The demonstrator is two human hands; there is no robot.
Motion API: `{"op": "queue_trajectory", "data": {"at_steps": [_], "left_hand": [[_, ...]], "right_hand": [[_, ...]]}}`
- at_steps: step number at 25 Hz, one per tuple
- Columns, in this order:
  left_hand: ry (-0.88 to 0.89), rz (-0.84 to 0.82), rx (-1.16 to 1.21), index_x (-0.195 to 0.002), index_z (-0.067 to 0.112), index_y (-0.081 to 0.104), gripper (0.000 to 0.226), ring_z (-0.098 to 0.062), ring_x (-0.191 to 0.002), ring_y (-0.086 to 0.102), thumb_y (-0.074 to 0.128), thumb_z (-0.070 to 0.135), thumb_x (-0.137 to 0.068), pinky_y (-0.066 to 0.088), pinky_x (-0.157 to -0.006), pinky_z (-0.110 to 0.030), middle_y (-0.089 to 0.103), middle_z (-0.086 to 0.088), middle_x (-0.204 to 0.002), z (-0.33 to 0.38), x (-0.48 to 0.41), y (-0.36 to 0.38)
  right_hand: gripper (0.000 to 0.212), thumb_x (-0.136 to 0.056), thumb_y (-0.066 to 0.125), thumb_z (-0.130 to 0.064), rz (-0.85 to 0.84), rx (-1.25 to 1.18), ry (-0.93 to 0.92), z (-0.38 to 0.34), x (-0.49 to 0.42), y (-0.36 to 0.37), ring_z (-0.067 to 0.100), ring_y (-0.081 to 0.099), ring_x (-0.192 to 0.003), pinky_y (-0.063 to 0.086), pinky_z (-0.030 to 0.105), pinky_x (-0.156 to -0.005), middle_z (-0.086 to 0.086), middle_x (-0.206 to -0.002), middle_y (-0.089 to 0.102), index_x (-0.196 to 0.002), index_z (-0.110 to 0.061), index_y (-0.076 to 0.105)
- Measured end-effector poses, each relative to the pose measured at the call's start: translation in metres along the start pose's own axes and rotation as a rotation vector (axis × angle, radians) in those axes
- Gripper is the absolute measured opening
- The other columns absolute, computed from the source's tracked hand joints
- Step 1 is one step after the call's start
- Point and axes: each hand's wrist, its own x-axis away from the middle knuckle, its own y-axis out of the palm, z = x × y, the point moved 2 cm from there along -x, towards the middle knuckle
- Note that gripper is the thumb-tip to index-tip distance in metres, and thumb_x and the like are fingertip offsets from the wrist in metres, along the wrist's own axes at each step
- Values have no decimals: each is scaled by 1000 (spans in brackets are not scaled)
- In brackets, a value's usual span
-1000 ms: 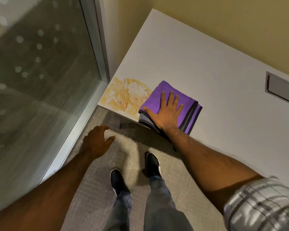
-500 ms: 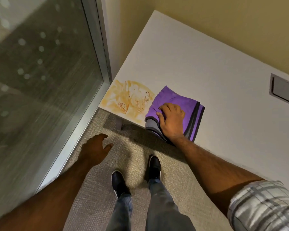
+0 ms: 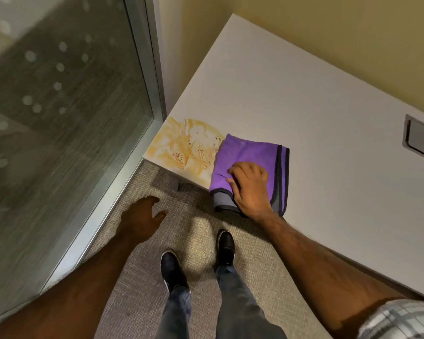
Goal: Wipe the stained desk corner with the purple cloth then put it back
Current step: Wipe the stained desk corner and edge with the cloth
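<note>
A folded purple cloth [image 3: 242,155] with a dark grey border lies on the white desk [image 3: 304,106] at its near edge, one grey fold hanging over. My right hand [image 3: 251,184] rests on the cloth with fingers curled, gripping the fabric. An orange-yellow stain [image 3: 189,145] covers the desk's near left corner, touching the cloth's left edge. My left hand [image 3: 140,218] hovers over the carpet below the corner, fingers apart, holding nothing.
A glass panel with a metal frame [image 3: 154,94] stands close to the left of the desk corner. A yellow wall runs behind the desk. A grey cable hatch [image 3: 421,140] sits in the desk at right. My shoes [image 3: 198,255] stand on beige carpet.
My right hand went from lying flat on the cloth to curling its fingers and bunching the fabric. The left hand stayed low beside the desk.
</note>
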Motion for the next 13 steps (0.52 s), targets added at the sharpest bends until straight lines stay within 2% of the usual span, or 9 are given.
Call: {"op": "queue_trajectory", "data": {"at_steps": [5, 7, 10, 11, 13], "left_hand": [[-20, 14, -7, -136, 16, 50, 58, -30, -124, 54, 61, 47, -89, 41, -105, -50, 56, -10, -138, 1, -4, -3], [-15, 21, -1, -136, 15, 50, 58, -30, -125, 53, 61, 46, -89, 41, -106, -51, 56, -11, -138, -2, -5, -4], [-22, 38, -7, -136, 15, 50, 57, -30, -126, 52, 60, 45, -90, 39, -107, -51, 56, -11, -138, -3, -8, -5], [-25, 46, -5, -137, 15, 50, 57, -30, -127, 52, 60, 45, -90, 39, -107, -51, 55, -11, -138, -3, -8, -5], [-25, 48, 1, -137, 14, 49, 58, -30, -126, 53, 60, 45, -90, 40, -106, -49, 55, -12, -139, -1, -10, -5]], "right_hand": [[21, -98, 53, -30, 10, -24, 159, -14, -43, 5, 27, 51, -101, 32, 41, -88, 5, -108, 64, -107, -14, 63], [19, -98, 53, -27, -6, -43, 136, -29, -57, 10, 28, 51, -95, 33, 41, -86, 7, -102, 63, -104, -11, 62], [22, -98, 54, -30, -45, -46, -1, -34, -54, 10, 30, 53, -93, 39, 45, -87, 8, -100, 60, -103, -10, 61], [29, -97, 53, -37, -58, -56, -29, -29, -51, 7, 30, 53, -98, 39, 47, -91, 8, -106, 60, -107, -11, 61], [54, -93, 47, -59, -105, -42, 53, -13, -50, 2, 30, 45, -124, 32, 53, -104, 8, -134, 52, -127, -18, 55]]}}
